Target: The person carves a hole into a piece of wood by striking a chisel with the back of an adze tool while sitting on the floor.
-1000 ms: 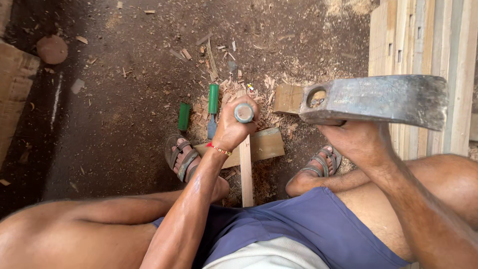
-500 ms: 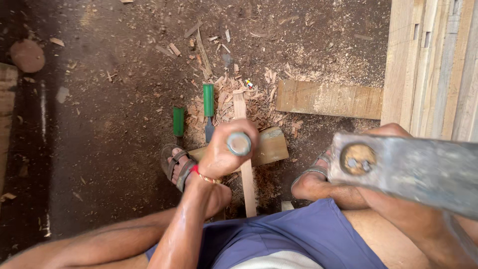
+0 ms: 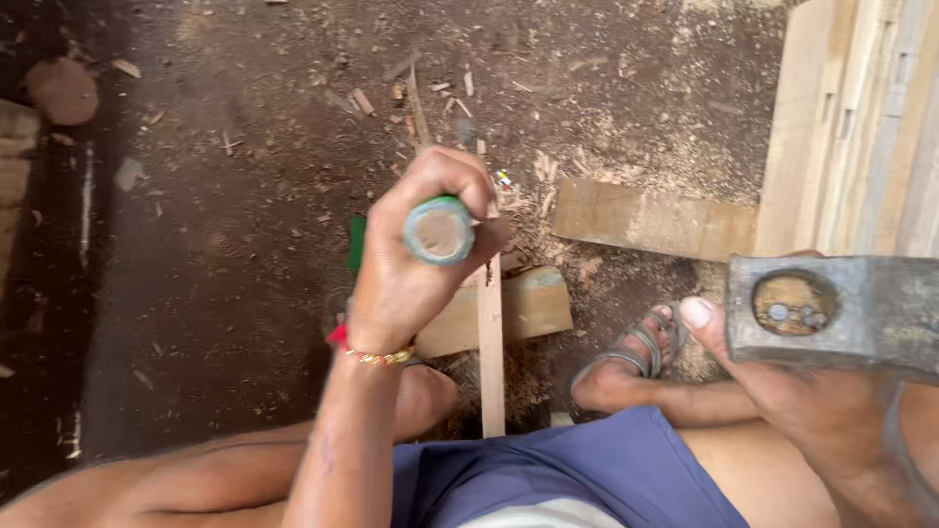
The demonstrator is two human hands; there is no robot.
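From the head camera, the left hand [image 3: 411, 274] had its grip clamped round a green-handled chisel [image 3: 439, 231], held upright above a thin wooden strip [image 3: 490, 342] lying across a wood block [image 3: 528, 305] on the dirt floor [image 3: 215, 196]. The right hand [image 3: 782, 391] gripped a raised hammer [image 3: 836, 313], well right of the chisel.

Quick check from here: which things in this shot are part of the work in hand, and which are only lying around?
In hand:
left hand gripping green-handled chisel
right hand holding metal hammer head
thin wooden strip
wooden block

Lying about:
plank
stacked boards
round brown lump
wood chips
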